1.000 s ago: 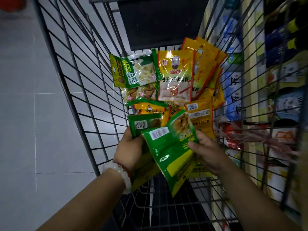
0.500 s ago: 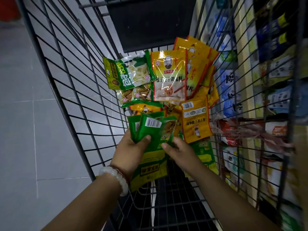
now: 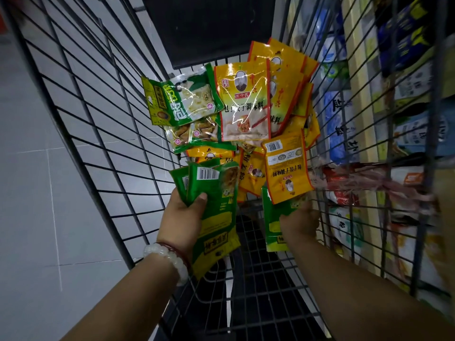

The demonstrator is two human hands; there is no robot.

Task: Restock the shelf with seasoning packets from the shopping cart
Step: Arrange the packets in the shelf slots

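Inside the black wire shopping cart [image 3: 103, 134] lies a pile of seasoning packets: yellow ones [image 3: 243, 102] at the far end and green ones [image 3: 182, 99] to their left. My left hand [image 3: 182, 217] grips a stack of green packets [image 3: 214, 210], thumb pressed on the front one. To the right, my right hand [image 3: 299, 220] holds another green packet [image 3: 273, 217] low in the cart, just under a yellow packet [image 3: 286, 166] that lies back side up.
The store shelf [image 3: 364, 119] with blue, white and red bagged goods stands right of the cart, seen through its wire side. A dark panel [image 3: 211, 28] closes the cart's far end. Grey floor tiles [image 3: 37, 193] lie to the left.
My right hand left the stack in my left hand and moved right and down, where it now holds a separate green packet. The left hand kept its stack.
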